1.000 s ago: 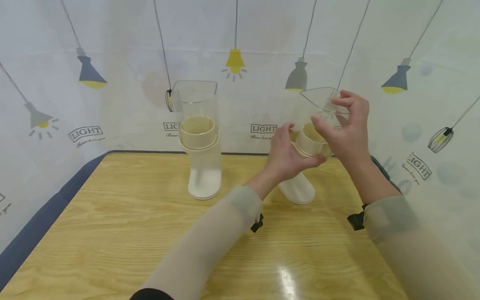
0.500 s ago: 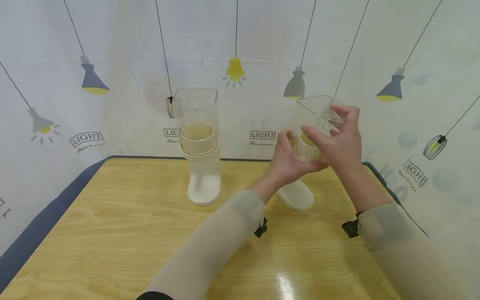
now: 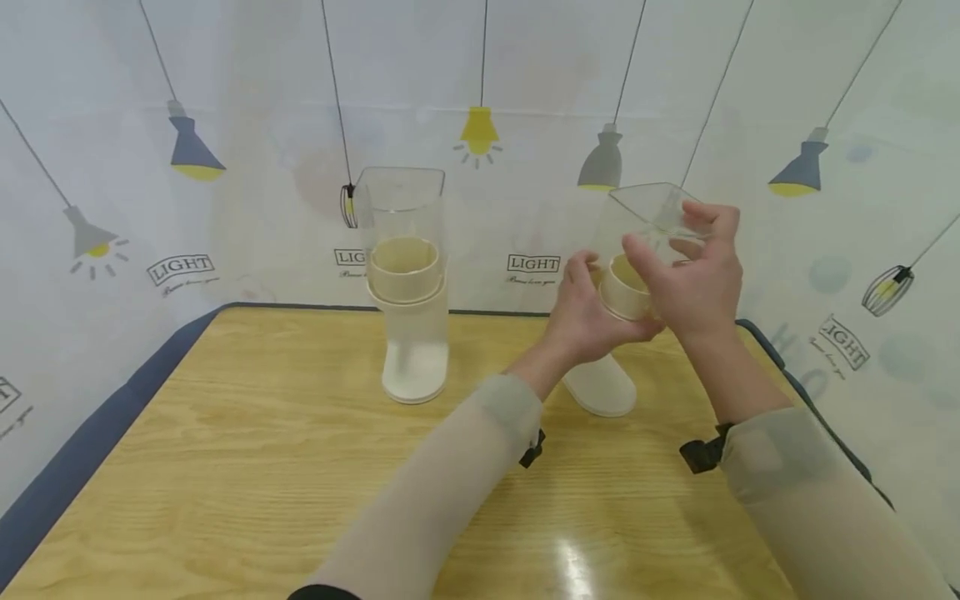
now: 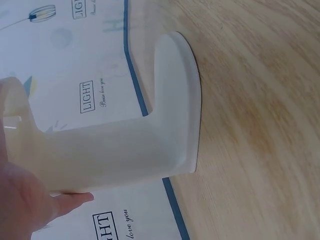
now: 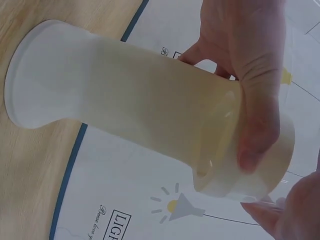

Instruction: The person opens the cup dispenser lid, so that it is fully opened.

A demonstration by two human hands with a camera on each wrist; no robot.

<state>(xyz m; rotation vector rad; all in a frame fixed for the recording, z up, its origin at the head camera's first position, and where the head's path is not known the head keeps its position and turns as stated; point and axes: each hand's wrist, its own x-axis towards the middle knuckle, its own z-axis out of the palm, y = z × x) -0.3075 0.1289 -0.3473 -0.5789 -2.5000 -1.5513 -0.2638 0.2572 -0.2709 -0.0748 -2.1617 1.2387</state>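
On the right of the table stands a white upright holder point(image 3: 603, 387) with a cream ring point(image 3: 624, 292) at its top and a clear, flared container point(image 3: 645, 204) above the ring. My left hand point(image 3: 588, 321) grips the ring from the left, its thumb laid across the near side. Higher up, my right hand point(image 3: 697, 287) holds the clear container, thumb in front and fingers at its right rim. In the left wrist view the holder's stem point(image 4: 110, 150) rises from a rounded base. The right wrist view shows the left thumb point(image 5: 257, 130) on the ring; the right hand is mostly cut off.
A matching white holder point(image 3: 416, 367) with its own cream ring point(image 3: 405, 279) and clear container point(image 3: 401, 196) stands upright to the left. Both are near the back edge of the wooden table point(image 3: 247, 450). A lamp-print curtain point(image 3: 277, 217) hangs close behind.
Both hands keep their hold on the right-hand holder and its container. The head view has shifted slightly; the left holder stays in place.
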